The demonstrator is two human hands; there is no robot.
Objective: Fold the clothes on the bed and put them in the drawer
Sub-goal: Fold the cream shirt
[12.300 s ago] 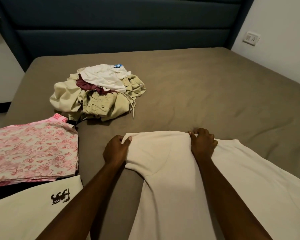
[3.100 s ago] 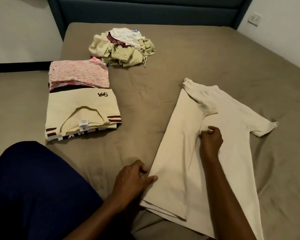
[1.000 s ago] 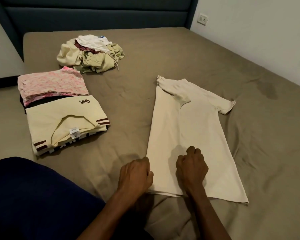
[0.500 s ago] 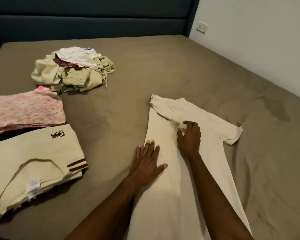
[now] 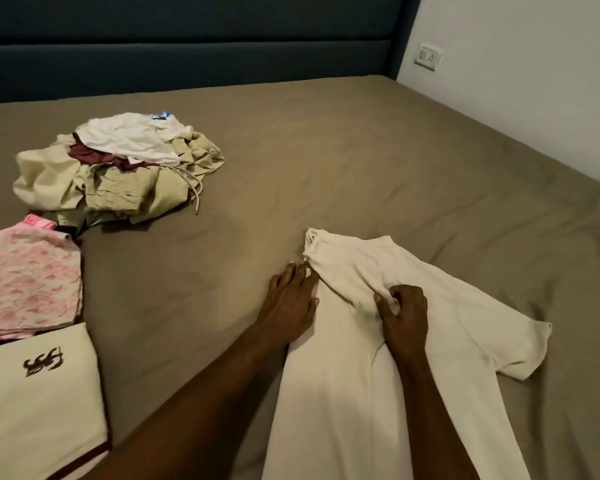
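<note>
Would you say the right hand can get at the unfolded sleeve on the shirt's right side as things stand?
Probably yes. The right hand pinches a fold of the cream shirt near its middle, and the loose sleeve lies flat on the bed just to its right, with nothing between them. It would have to let go of the fold first.

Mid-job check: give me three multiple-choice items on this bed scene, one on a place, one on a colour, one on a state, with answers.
1. Where is the unfolded pile?
A. far left of the bed
B. under the right hand
C. beside the wall socket

2. What colour is the folded patterned garment?
A. blue
B. pink
C. black

3. What is the right hand doing?
A. lying flat on the sheet
B. pinching the cream shirt
C. hanging idle

Answers: A, the pile lies up left near the headboard; B, its print is pink; B, its fingers bunch the fabric, while the left hand lies flat.
</note>
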